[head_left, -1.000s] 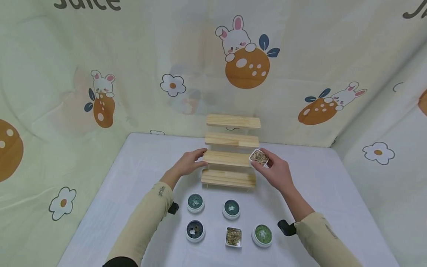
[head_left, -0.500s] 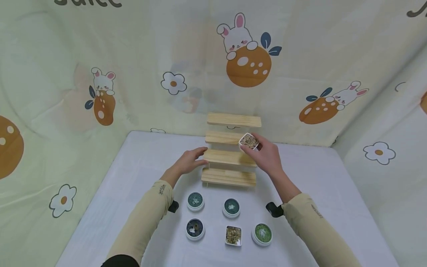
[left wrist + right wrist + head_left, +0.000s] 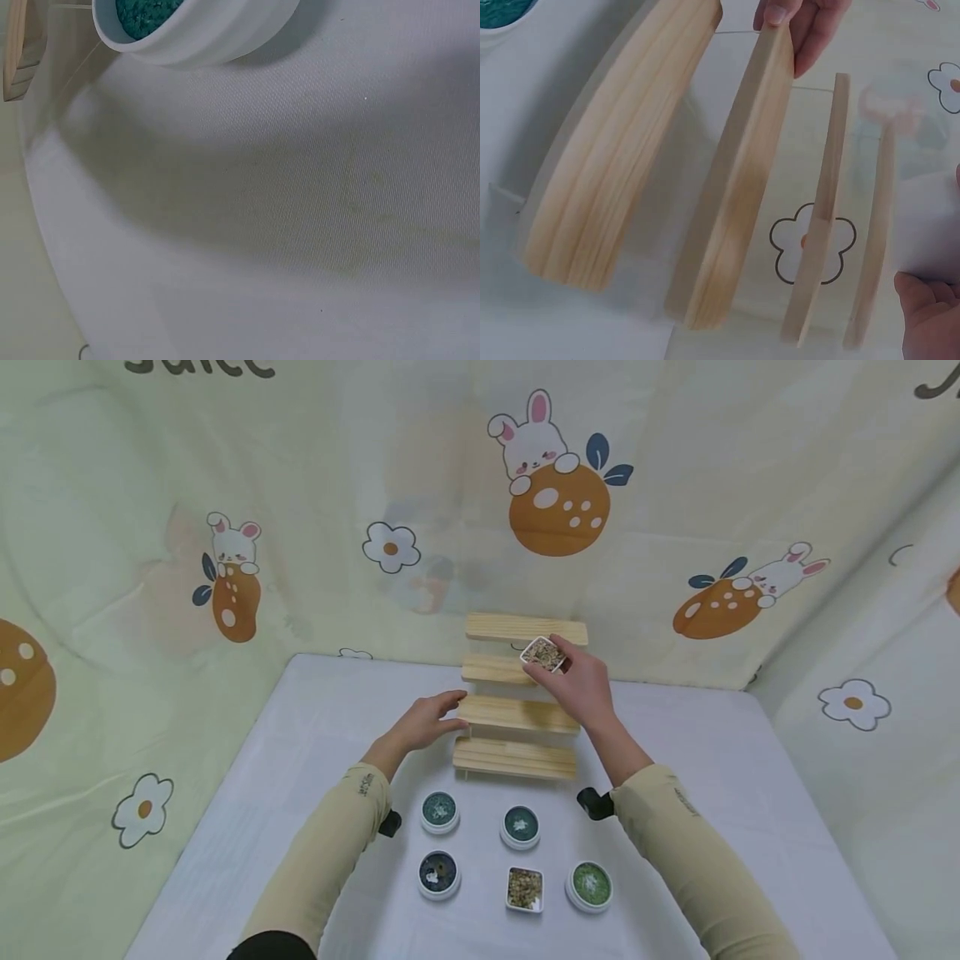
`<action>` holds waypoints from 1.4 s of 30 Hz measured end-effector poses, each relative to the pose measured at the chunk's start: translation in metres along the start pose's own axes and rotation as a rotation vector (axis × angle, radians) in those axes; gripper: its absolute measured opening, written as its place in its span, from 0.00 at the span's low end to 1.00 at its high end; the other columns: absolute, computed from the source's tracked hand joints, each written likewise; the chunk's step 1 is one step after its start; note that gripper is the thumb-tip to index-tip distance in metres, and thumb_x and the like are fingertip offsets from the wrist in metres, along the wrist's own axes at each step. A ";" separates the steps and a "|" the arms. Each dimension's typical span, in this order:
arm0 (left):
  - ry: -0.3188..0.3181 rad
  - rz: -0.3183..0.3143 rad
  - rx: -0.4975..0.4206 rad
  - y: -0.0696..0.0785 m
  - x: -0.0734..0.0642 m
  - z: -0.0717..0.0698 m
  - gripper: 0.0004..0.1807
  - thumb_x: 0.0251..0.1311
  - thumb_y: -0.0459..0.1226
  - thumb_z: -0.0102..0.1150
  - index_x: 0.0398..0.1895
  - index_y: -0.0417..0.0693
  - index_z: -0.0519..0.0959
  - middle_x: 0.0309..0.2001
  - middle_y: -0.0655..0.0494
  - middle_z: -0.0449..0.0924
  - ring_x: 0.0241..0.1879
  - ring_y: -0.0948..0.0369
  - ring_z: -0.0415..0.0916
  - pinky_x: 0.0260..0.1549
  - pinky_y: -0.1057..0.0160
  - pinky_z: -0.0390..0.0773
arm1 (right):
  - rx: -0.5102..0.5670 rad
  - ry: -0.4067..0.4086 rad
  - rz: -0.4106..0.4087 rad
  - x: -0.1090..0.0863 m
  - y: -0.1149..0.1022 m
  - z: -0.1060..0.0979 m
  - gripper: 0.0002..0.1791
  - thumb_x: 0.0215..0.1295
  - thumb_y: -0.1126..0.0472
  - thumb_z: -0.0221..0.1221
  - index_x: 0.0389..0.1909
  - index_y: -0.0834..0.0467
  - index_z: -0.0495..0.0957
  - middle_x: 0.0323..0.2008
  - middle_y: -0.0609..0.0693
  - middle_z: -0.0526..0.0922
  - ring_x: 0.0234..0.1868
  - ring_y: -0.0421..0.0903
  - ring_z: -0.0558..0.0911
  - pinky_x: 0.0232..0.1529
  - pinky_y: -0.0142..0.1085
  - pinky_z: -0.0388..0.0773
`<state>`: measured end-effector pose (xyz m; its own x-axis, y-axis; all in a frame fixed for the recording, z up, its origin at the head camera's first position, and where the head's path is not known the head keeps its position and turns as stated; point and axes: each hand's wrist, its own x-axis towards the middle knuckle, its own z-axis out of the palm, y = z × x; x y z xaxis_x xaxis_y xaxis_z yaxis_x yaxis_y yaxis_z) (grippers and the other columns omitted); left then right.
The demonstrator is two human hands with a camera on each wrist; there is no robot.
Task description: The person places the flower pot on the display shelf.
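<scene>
Dish, square and white, filled with mixed grains [image 3: 542, 653], is up at the wooden rack [image 3: 517, 760], pinched in the right hand [image 3: 583, 687], thumb at the near side, fingers at the far side. From the head view it overlaps the gap between the top board [image 3: 525, 627] and the second board [image 3: 491, 669]; right wrist view shows it just beside the top board.

Left hand [image 3: 426, 721] grips the left end of the second-lowest board [image 3: 517, 714], thumb and fingers on opposite sides.

On the white surface [image 3: 720, 760] in front of the rack: two round teal-filled pots [image 3: 439, 811], a dark-filled pot [image 3: 438, 873], another square grain dish [image 3: 524, 890], a green-filled pot [image 3: 592, 884]. All well apart from the hands. Left wrist view gets only surface, a teal-filled pot and a bit of wood; no hand.
</scene>
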<state>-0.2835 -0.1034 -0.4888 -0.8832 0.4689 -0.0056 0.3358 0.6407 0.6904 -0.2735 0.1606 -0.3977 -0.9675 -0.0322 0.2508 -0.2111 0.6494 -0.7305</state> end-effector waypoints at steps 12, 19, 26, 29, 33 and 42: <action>-0.008 -0.023 0.008 0.001 0.002 -0.001 0.35 0.65 0.44 0.61 0.71 0.40 0.63 0.68 0.43 0.68 0.66 0.50 0.67 0.66 0.55 0.67 | 0.008 0.017 -0.003 0.018 -0.016 0.009 0.39 0.58 0.44 0.68 0.67 0.59 0.71 0.52 0.58 0.81 0.46 0.51 0.81 0.42 0.43 0.81; -0.020 -0.043 0.014 0.000 0.004 -0.001 0.36 0.65 0.46 0.61 0.72 0.42 0.63 0.69 0.46 0.66 0.67 0.51 0.66 0.67 0.55 0.66 | -0.006 0.020 0.003 0.022 -0.019 0.011 0.40 0.58 0.44 0.68 0.67 0.61 0.70 0.52 0.61 0.81 0.45 0.53 0.81 0.40 0.43 0.81; -0.025 -0.051 0.022 0.001 0.004 -0.002 0.37 0.64 0.47 0.61 0.72 0.42 0.63 0.70 0.46 0.66 0.67 0.51 0.66 0.66 0.55 0.67 | -0.013 0.031 0.018 0.029 -0.019 0.015 0.39 0.58 0.43 0.67 0.66 0.61 0.71 0.51 0.61 0.82 0.45 0.53 0.81 0.41 0.44 0.81; -0.026 -0.054 0.025 0.001 0.003 -0.002 0.37 0.64 0.47 0.62 0.72 0.43 0.63 0.69 0.46 0.66 0.67 0.51 0.66 0.66 0.54 0.67 | -0.015 0.040 0.017 0.032 -0.020 0.017 0.38 0.58 0.43 0.67 0.64 0.61 0.73 0.50 0.60 0.82 0.45 0.53 0.81 0.42 0.45 0.81; -0.023 -0.055 0.031 0.002 0.003 -0.003 0.36 0.64 0.47 0.62 0.72 0.43 0.63 0.69 0.46 0.66 0.67 0.50 0.66 0.66 0.54 0.67 | -0.004 0.042 0.018 0.038 -0.022 0.021 0.38 0.58 0.43 0.67 0.64 0.60 0.73 0.49 0.60 0.83 0.44 0.53 0.81 0.42 0.44 0.80; -0.017 -0.034 0.023 0.004 0.002 -0.004 0.35 0.64 0.44 0.62 0.71 0.41 0.64 0.68 0.45 0.67 0.66 0.49 0.67 0.65 0.54 0.68 | 0.029 0.031 0.072 0.046 -0.027 0.026 0.37 0.59 0.41 0.65 0.64 0.58 0.73 0.49 0.58 0.82 0.44 0.52 0.79 0.43 0.44 0.79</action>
<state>-0.2853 -0.1021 -0.4832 -0.8886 0.4568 -0.0407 0.3137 0.6702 0.6726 -0.3163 0.1218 -0.3830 -0.9756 0.0372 0.2165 -0.1460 0.6266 -0.7655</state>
